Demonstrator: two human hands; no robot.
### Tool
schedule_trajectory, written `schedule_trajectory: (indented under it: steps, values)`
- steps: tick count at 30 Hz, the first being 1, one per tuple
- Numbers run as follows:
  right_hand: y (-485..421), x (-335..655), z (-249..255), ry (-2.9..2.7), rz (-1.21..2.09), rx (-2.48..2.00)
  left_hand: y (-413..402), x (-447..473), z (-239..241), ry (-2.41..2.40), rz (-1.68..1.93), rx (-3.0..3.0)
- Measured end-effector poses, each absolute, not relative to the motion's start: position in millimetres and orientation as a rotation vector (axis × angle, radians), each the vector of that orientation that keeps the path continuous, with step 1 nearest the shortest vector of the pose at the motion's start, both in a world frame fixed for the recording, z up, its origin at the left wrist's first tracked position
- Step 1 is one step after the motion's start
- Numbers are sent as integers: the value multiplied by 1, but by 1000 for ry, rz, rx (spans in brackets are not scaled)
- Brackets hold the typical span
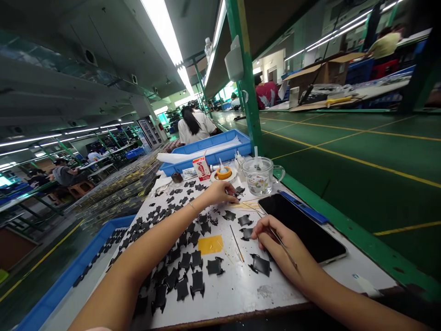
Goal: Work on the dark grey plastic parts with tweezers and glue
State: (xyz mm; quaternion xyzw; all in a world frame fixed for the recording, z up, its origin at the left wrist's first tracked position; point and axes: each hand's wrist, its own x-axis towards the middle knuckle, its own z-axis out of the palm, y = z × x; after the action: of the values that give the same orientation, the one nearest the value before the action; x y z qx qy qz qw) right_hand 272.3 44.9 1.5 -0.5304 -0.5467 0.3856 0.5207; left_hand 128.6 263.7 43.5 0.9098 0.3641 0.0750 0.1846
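Right hand (279,236) grips a thin metal tool (290,257) beside the tablet (305,227)

The right hand is closed on the tool, overlapping the tablet's left edge. Its fingertips are over or beside a black part (246,234) just left of the tablet; whether they touch it, I cannot tell.

The left hand (223,192) reaches past the tablet's far left corner, fingers curled down at another black part (239,190) — whether they pinch it or only rest near it cannot be told.

More black pieces (197,281) spread over the white tabletop (237,294), well to the left of the tablet. Between them and the tablet lie an amber sheet (211,244) and a slender dark stick (236,242). Pale thin sticks (245,205) lie near the tablet's far left corner. Beyond its far end stands a glass mug (259,177); a blue strip (303,208) runs along the tablet's right edge.
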Motion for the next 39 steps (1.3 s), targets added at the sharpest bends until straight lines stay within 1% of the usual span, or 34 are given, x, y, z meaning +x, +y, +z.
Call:
schedule_trajectory:
  steps: [7, 16, 21, 27, 31, 35, 39]
  values:
    - [44, 272, 3, -1303, 917, -1272, 275, 159, 39, 1172, 308, 2507]
    - [42, 270, 8, -1289, 924, -1275, 288, 169, 38, 1173, 341, 2445]
    - [43, 271, 5, -1315, 931, -1263, 299, 156, 47, 1203, 367, 2444]
    - [44, 272, -1, -1328, 942, -1255, 309, 119, 64, 1297, 337, 2442]
    - [45, 272, 0, -1322, 943, -1266, 304, 108, 61, 1299, 249, 2454]
    - [45, 271, 3, -1318, 934, -1277, 299, 108, 57, 1299, 238, 2470]
    - [44, 272, 4, -1317, 928, -1286, 300, 104, 64, 1312, 229, 2495]
